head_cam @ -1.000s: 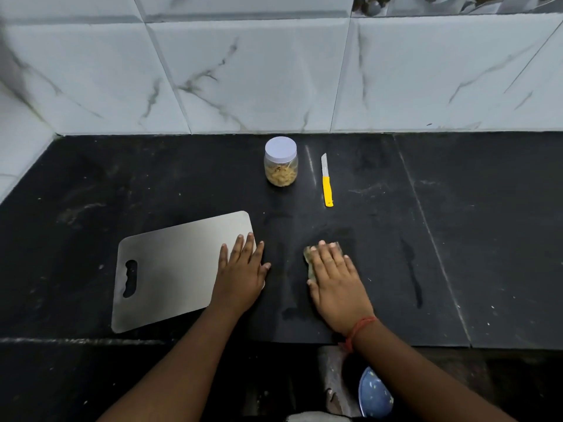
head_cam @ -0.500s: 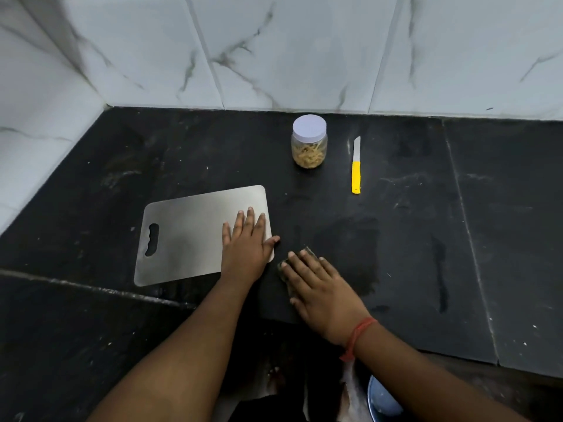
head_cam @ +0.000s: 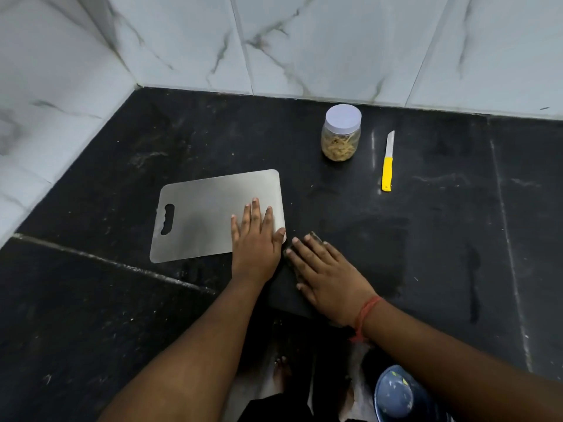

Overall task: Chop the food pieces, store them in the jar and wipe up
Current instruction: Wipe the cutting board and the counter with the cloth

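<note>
A grey cutting board (head_cam: 198,211) lies flat on the black counter (head_cam: 441,239). My left hand (head_cam: 254,242) rests flat on the board's right end, fingers straight. Just right of it, my right hand (head_cam: 327,275) presses flat on a small wiping cloth (head_cam: 315,236), of which only a dark edge shows past the fingertips. A clear jar (head_cam: 341,134) with a white lid holds yellowish chopped pieces and stands at the back. A yellow-handled knife (head_cam: 387,164) lies to its right, blade pointing to the wall.
White marble tiles (head_cam: 304,41) close the counter at the back and left. A damp wiped patch spreads right of my right hand. Below the counter's front edge are a blue bowl (head_cam: 394,394) and feet on the floor.
My right hand slid the cloth left and toward me, ending beside the board. My left hand stayed on the board. The view swung left and down.
</note>
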Tool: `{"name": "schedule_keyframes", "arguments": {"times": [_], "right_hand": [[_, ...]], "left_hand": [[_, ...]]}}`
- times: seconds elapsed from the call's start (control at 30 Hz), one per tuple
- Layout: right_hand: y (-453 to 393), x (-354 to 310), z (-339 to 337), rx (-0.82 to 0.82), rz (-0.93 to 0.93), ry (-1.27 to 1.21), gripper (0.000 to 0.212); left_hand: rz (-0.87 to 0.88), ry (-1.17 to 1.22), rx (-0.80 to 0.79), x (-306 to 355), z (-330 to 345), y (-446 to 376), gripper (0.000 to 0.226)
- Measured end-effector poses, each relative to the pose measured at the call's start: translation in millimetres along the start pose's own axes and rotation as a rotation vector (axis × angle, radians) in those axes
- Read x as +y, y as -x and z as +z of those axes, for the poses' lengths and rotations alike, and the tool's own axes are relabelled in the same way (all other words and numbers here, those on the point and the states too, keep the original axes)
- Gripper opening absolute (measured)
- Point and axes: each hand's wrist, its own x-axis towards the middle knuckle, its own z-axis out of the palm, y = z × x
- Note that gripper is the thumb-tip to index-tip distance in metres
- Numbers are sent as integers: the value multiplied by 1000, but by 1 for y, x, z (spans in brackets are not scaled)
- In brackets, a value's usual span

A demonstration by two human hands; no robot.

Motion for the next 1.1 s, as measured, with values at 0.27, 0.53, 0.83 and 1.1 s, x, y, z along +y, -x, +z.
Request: {"name": "schedule_keyframes", "arguments": {"times": [0.27,0.53,0.83,1.1], "right_hand": [[-32,2,-1,11,126,-20,63],[-77,21,-2,14,267,-29,62],[-110,42,-6,26,297,-14,61],[-93,25,-4,34,343,2,60]], "left_hand": [[-35,60,10,-2,2,-2,65],[-4,80,-17,-2,4,-2,66],[90,104,-20,-3,5,-3,71],[124,153,11,-5,4,-2,70]]}}
